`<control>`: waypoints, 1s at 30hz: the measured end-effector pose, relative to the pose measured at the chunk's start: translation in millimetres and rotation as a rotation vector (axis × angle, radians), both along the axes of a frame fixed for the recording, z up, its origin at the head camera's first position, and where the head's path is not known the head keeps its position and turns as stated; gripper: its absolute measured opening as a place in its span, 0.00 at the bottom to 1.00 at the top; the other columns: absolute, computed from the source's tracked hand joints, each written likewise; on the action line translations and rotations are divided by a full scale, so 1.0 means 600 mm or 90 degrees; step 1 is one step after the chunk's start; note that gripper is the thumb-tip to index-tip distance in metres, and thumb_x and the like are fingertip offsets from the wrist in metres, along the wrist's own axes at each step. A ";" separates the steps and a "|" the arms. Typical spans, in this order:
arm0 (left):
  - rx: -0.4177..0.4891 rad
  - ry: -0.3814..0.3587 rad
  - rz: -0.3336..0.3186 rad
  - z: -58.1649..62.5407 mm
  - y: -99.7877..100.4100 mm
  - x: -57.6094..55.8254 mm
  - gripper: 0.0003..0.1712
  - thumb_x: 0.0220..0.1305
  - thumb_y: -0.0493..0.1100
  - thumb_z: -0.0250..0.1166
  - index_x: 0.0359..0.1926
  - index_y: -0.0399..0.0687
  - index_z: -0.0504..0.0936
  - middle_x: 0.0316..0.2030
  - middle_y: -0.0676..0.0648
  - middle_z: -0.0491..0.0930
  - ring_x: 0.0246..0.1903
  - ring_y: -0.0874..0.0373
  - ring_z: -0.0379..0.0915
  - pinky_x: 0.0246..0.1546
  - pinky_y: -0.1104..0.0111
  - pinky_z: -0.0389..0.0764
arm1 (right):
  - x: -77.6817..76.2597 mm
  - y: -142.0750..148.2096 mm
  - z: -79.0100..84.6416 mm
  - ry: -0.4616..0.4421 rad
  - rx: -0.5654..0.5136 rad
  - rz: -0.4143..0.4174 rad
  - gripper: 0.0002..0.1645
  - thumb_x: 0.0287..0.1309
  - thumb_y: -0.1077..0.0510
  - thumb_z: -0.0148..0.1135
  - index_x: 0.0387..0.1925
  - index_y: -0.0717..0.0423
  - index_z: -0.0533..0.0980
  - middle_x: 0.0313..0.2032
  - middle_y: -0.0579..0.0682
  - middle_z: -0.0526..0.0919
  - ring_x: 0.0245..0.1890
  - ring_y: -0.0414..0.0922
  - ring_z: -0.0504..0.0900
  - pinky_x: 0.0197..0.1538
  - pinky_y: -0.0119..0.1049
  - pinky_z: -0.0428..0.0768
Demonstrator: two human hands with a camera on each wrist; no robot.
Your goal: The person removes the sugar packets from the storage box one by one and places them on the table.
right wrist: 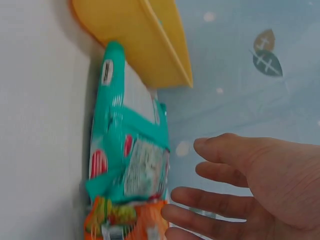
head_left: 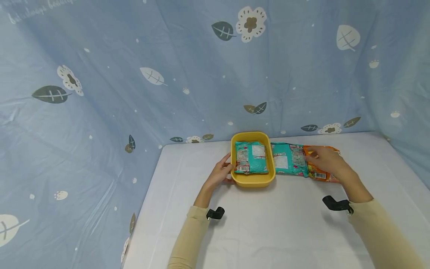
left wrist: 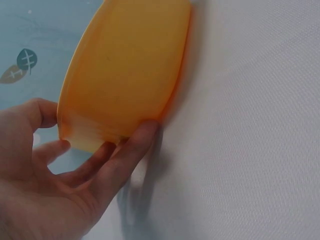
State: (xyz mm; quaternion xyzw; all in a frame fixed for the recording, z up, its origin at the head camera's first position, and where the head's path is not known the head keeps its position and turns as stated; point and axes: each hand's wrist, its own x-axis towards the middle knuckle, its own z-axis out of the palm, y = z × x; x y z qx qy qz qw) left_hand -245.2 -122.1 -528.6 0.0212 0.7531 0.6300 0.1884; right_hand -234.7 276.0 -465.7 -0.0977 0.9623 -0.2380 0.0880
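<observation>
A yellow plastic bin (head_left: 253,181) stands on the white table with a teal snack packet (head_left: 256,164) lying in it. My left hand (head_left: 220,173) rests against the bin's left side. In the left wrist view, its spread fingertips touch the outside of the bin wall (left wrist: 127,65). A second teal packet (head_left: 281,162) lies flat just right of the bin. Beyond it is an orange packet (head_left: 319,173), partly hidden under my right hand (head_left: 326,160). In the right wrist view, the right fingers are spread beside the orange packet (right wrist: 150,220), with nothing between them.
A blue cloth curtain (head_left: 201,93) printed with leaves and flowers hangs behind the table and along its left side. White tabletop (head_left: 268,220) lies in front of the bin and packets. Each wrist wears a small black camera mount (head_left: 216,213).
</observation>
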 end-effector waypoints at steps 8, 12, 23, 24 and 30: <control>0.009 0.003 -0.003 -0.002 0.000 0.001 0.35 0.73 0.44 0.53 0.76 0.70 0.54 0.59 0.36 0.70 0.54 0.43 0.78 0.37 0.48 0.88 | -0.008 -0.047 0.004 0.018 0.022 0.011 0.33 0.66 0.49 0.58 0.63 0.68 0.69 0.49 0.67 0.81 0.44 0.59 0.82 0.43 0.56 0.84; 0.007 0.006 -0.003 -0.001 0.001 0.002 0.35 0.73 0.44 0.53 0.76 0.70 0.54 0.59 0.36 0.69 0.54 0.41 0.78 0.38 0.47 0.88 | -0.012 -0.067 0.003 0.008 0.038 0.008 0.33 0.67 0.49 0.58 0.66 0.63 0.69 0.49 0.66 0.82 0.44 0.59 0.82 0.41 0.54 0.85; 0.007 0.002 0.000 -0.002 -0.001 0.000 0.35 0.73 0.44 0.53 0.75 0.71 0.55 0.58 0.37 0.70 0.53 0.43 0.79 0.37 0.48 0.88 | -0.020 -0.133 0.019 0.019 0.062 0.008 0.31 0.66 0.47 0.58 0.63 0.61 0.72 0.49 0.63 0.83 0.44 0.57 0.84 0.40 0.52 0.87; 0.007 0.002 0.000 -0.002 -0.001 0.000 0.35 0.73 0.44 0.53 0.75 0.71 0.55 0.59 0.36 0.70 0.53 0.43 0.79 0.37 0.48 0.88 | -0.021 -0.139 0.021 0.025 0.062 0.010 0.31 0.66 0.47 0.58 0.63 0.61 0.72 0.49 0.63 0.84 0.45 0.58 0.83 0.41 0.53 0.86; 0.004 0.001 0.000 0.000 0.000 0.001 0.35 0.72 0.44 0.53 0.76 0.69 0.55 0.59 0.36 0.70 0.54 0.43 0.78 0.37 0.47 0.88 | -0.022 -0.177 0.042 0.021 0.037 -0.001 0.30 0.65 0.49 0.59 0.62 0.63 0.72 0.42 0.61 0.85 0.38 0.53 0.84 0.33 0.45 0.86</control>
